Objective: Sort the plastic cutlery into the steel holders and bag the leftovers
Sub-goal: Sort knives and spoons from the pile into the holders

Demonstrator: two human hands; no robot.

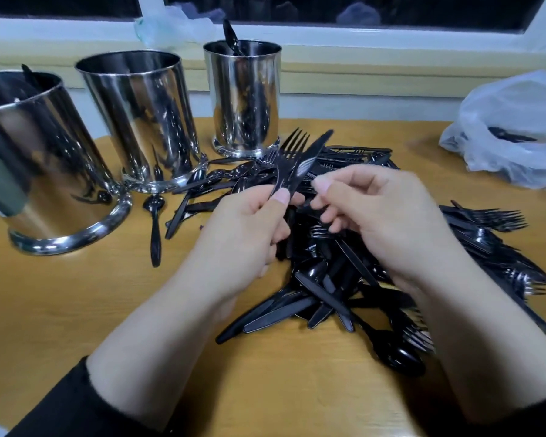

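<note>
Your left hand (249,228) pinches a fork (289,159) and a knife (312,156), pointing to one o'clock; your right hand (382,212) fingers curl, what they hold I cannot tell.

I see three steel holders (133,121) in a row across the upper left of the frame, on the table (76,294). The cutlery pile (344,279) lies centre and right, below them. A plastic bag (514,130) sits at the right edge.

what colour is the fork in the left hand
Black, glossy plastic. The fork shows best in the head view, held in the left hand.
</note>
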